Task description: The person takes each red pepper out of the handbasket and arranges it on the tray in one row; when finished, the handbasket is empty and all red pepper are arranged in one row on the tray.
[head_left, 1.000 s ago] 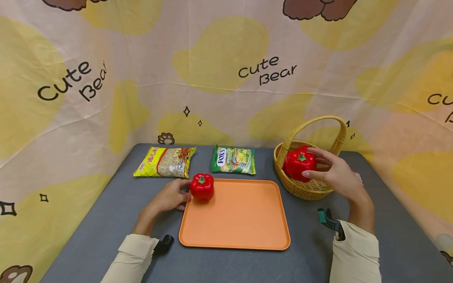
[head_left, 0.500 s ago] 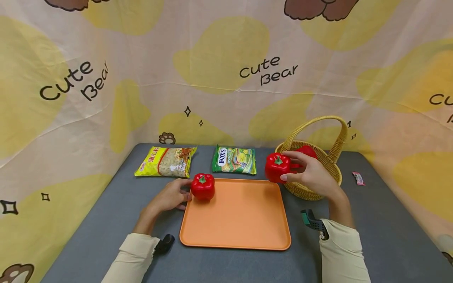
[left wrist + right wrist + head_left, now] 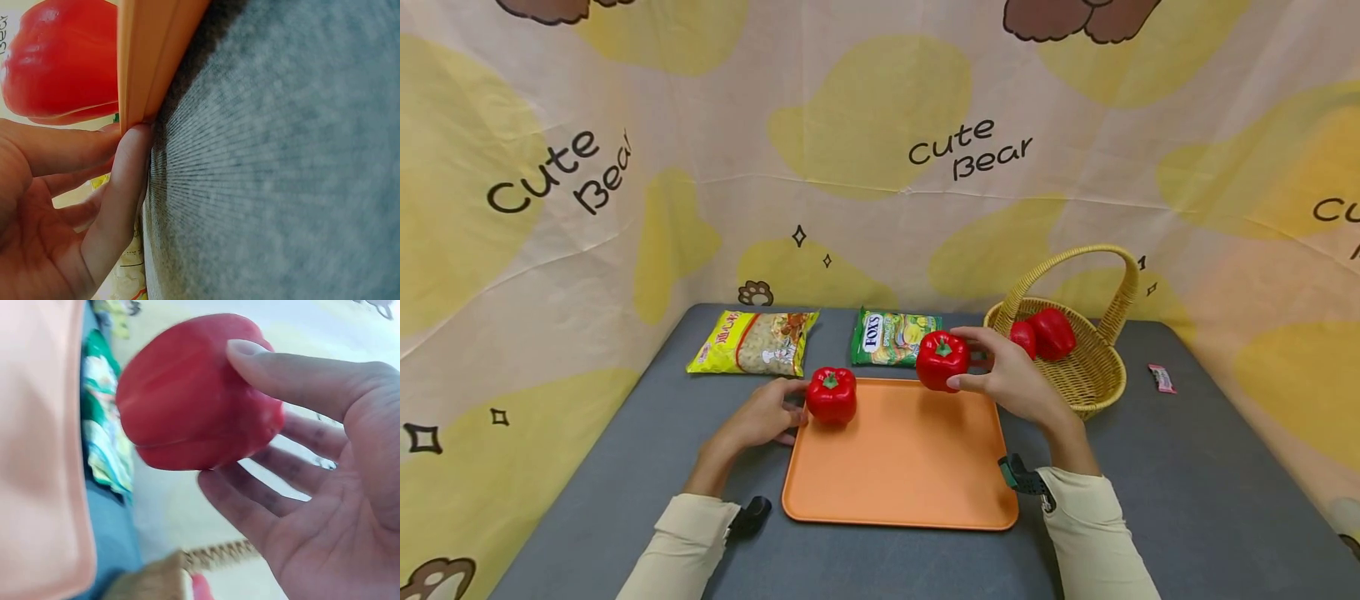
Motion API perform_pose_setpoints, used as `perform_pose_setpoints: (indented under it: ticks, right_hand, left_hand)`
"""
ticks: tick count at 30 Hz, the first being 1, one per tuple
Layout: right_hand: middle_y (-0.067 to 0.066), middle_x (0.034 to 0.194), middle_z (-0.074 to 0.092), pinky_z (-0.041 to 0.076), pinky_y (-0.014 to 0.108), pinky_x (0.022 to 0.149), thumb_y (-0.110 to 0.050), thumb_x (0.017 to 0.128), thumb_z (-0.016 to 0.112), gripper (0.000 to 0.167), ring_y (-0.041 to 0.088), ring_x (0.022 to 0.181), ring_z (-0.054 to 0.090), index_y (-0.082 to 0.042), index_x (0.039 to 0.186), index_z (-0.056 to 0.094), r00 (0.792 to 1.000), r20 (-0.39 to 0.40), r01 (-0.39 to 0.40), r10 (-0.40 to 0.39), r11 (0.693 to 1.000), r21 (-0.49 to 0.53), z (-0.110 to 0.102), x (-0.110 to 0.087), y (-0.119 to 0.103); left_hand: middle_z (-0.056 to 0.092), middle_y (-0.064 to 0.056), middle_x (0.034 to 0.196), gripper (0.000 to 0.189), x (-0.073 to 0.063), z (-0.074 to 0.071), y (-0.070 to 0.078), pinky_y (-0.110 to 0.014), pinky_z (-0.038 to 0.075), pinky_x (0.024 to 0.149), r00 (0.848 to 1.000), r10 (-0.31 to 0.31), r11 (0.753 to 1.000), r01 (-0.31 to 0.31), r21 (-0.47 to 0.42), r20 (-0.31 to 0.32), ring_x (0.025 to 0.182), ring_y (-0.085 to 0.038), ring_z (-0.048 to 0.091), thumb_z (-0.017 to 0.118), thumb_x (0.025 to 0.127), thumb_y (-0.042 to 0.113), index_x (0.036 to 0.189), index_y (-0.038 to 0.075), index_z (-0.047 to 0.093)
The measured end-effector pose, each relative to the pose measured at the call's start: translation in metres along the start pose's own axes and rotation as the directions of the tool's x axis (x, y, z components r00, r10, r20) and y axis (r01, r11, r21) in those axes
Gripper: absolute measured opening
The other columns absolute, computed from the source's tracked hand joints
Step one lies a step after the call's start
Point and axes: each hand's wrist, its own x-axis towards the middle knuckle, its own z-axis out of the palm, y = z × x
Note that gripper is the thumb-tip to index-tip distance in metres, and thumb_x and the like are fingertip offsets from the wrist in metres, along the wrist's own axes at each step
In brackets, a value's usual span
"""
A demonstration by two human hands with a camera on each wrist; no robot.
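My right hand [image 3: 1011, 375] grips a red bell pepper [image 3: 943, 360] with its green stem up, held above the far right part of the orange tray [image 3: 902, 467]. In the right wrist view, the thumb and fingertips pinch this bell pepper [image 3: 194, 394] from its sides. Another red bell pepper [image 3: 831, 396] sits in the tray's far left corner. Beside that corner my left hand [image 3: 763, 414] holds the tray's left rim. The left wrist view shows its thumb and a finger pinching the tray rim [image 3: 147, 62], close to the second bell pepper [image 3: 62, 62].
A wicker basket [image 3: 1093, 375] with a tall handle stands at the right, with red produce [image 3: 1052, 333] inside. Behind the tray lie a yellow food bag [image 3: 756, 343] and a green FOX'S packet [image 3: 887, 336]. A small pink wrapped sweet [image 3: 1162, 378] lies far right.
My right hand has lifted the bell pepper out of the basket and carried it left over the tray. The left hand and the other bell pepper stay in place.
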Motion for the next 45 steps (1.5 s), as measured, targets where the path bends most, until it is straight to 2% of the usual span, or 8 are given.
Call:
perform_pose_setpoints:
  ticks: [4, 9, 19, 23, 30, 35, 41, 45]
  right_hand:
    - [0.016, 0.141, 0.062, 0.059, 0.055, 0.101, -0.014, 0.086, 0.089, 0.073, 0.038, 0.122, 0.065, -0.008, 0.151, 0.056, 1.000, 0.009, 0.020, -0.020, 0.999, -0.025, 0.016, 0.005, 0.000]
    - [0.018, 0.143, 0.059, 0.061, 0.051, 0.100, -0.013, 0.087, 0.087, 0.073, 0.040, 0.124, 0.066, -0.006, 0.152, 0.054, 0.998, 0.056, 0.007, -0.006, 1.000, -0.012, 0.032, 0.009, -0.001]
    - [0.013, 0.146, 0.058, 0.055, 0.056, 0.107, -0.012, 0.089, 0.084, 0.070, 0.039, 0.129, 0.064, -0.009, 0.152, 0.054, 0.995, 0.098, 0.015, -0.013, 1.000, -0.025, 0.052, 0.012, -0.002]
    - [0.012, 0.150, 0.058, 0.055, 0.055, 0.108, -0.013, 0.089, 0.083, 0.070, 0.038, 0.131, 0.062, -0.009, 0.153, 0.054, 0.993, 0.121, 0.007, -0.003, 0.999, -0.034, 0.058, 0.012, -0.001]
    - [0.012, 0.146, 0.061, 0.056, 0.053, 0.107, -0.009, 0.090, 0.082, 0.068, 0.036, 0.131, 0.061, -0.009, 0.152, 0.054, 0.987, 0.160, -0.001, 0.005, 1.000, -0.020, 0.066, 0.012, -0.002]
    - [0.012, 0.146, 0.061, 0.057, 0.051, 0.106, -0.011, 0.090, 0.083, 0.069, 0.035, 0.132, 0.060, -0.009, 0.153, 0.053, 0.986, 0.164, -0.017, 0.024, 0.999, -0.043, 0.070, 0.013, 0.000]
    - [0.012, 0.147, 0.059, 0.062, 0.044, 0.099, -0.009, 0.089, 0.083, 0.072, 0.036, 0.133, 0.059, -0.009, 0.154, 0.052, 0.984, 0.171, -0.051, 0.050, 0.999, 0.004, 0.071, 0.014, 0.000]
    - [0.011, 0.146, 0.060, 0.061, 0.043, 0.100, -0.011, 0.089, 0.084, 0.073, 0.034, 0.133, 0.059, -0.009, 0.154, 0.052, 0.985, 0.164, -0.060, 0.059, 0.998, -0.003, 0.071, 0.014, 0.000]
  left_hand:
    - [0.065, -0.023, 0.132, 0.057, 0.000, 0.000, 0.000, -0.039, 0.067, 0.068, 1.000, -0.001, 1.000, 0.001, -0.004, -0.002, 0.101, -0.026, 0.074, 0.064, 0.097, -0.003, 0.152, -0.007, 0.049]
    - [0.066, -0.022, 0.132, 0.056, 0.001, 0.001, 0.000, -0.037, 0.067, 0.067, 1.000, -0.017, 1.000, 0.017, -0.003, -0.016, 0.100, -0.025, 0.074, 0.064, 0.097, -0.002, 0.152, -0.006, 0.051]
    - [0.066, -0.023, 0.130, 0.057, 0.001, 0.000, 0.000, -0.038, 0.067, 0.067, 1.000, -0.008, 1.000, 0.007, -0.016, -0.008, 0.100, -0.026, 0.074, 0.063, 0.096, -0.004, 0.151, -0.007, 0.050]
    - [0.068, -0.022, 0.128, 0.057, 0.001, 0.000, -0.001, -0.038, 0.067, 0.067, 1.000, -0.012, 1.000, 0.012, -0.012, -0.006, 0.101, -0.026, 0.074, 0.063, 0.097, -0.003, 0.152, -0.007, 0.050]
    - [0.070, -0.020, 0.123, 0.057, 0.000, 0.000, 0.000, -0.039, 0.067, 0.069, 1.000, -0.013, 1.000, 0.013, -0.016, 0.001, 0.101, -0.026, 0.074, 0.063, 0.097, -0.003, 0.152, -0.007, 0.049]
    - [0.069, -0.021, 0.124, 0.057, 0.001, -0.001, -0.001, -0.039, 0.067, 0.068, 1.000, -0.014, 1.000, 0.014, -0.018, -0.005, 0.101, -0.026, 0.074, 0.062, 0.097, -0.004, 0.152, -0.007, 0.049]
    - [0.070, -0.020, 0.122, 0.057, 0.002, 0.000, -0.002, -0.039, 0.067, 0.068, 1.000, -0.010, 1.000, 0.010, -0.021, -0.002, 0.101, -0.026, 0.074, 0.062, 0.097, -0.004, 0.152, -0.008, 0.049]
    - [0.070, -0.021, 0.122, 0.057, 0.001, 0.000, -0.001, -0.039, 0.067, 0.068, 1.000, -0.007, 1.000, 0.007, -0.021, 0.002, 0.101, -0.027, 0.074, 0.063, 0.097, -0.003, 0.152, -0.008, 0.049]
